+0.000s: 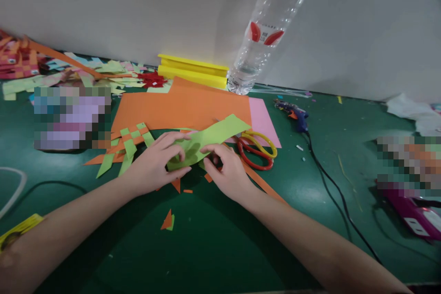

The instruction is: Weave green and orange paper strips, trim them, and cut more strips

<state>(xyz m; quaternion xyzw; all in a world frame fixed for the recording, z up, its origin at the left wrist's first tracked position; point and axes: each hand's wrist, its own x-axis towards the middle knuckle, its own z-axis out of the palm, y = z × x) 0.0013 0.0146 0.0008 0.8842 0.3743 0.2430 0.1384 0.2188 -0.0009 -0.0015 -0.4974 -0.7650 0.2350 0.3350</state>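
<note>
Both my hands hold a light green paper sheet [210,138] just above the green table [213,243]. My left hand [156,165] pinches its near left end, fingers curled round the edge. My right hand [229,172] pinches the lower edge of the same sheet, fingers closed on it. The sheet slants up to the right over an orange paper sheet [182,105]. A woven mat of orange and green strips [129,144] lies just left of my left hand. Red and yellow scissors [257,149] lie right of my right hand.
A clear plastic bottle [265,32] leans at the wall beside a yellow paper stack [193,70]. A pink sheet [263,119], a glue gun [294,114] with black cord, paper scraps at far left [69,71] and a purple power strip [416,216] lie around.
</note>
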